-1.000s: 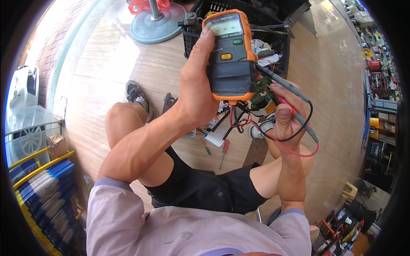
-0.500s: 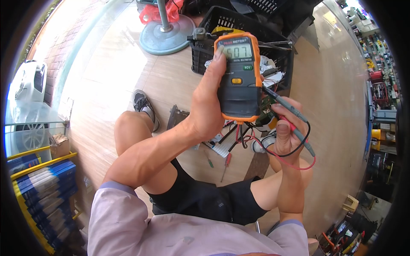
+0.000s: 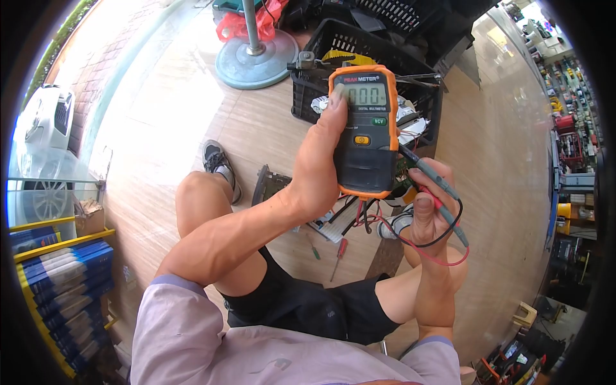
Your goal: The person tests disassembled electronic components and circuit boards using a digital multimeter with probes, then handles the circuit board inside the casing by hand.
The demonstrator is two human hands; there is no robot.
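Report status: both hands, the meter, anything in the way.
Left hand gripping digital multimeter, display facing camera. Right hand holding red and black test probes. Left thumb covers part of the display.

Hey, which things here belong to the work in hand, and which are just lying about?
Work in hand:
multimeter, in the left hand
red and black probes, in the right hand

Apparently lying about:
red-handled screwdriver on the floor
black crate
round pole base

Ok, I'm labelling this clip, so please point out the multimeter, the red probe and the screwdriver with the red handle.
Multimeter [image 3: 366, 154]: head view, on its dark front.
Red probe [image 3: 440, 204]: head view, on its red grip.
Screwdriver [image 3: 342, 248]: head view, on its handle.
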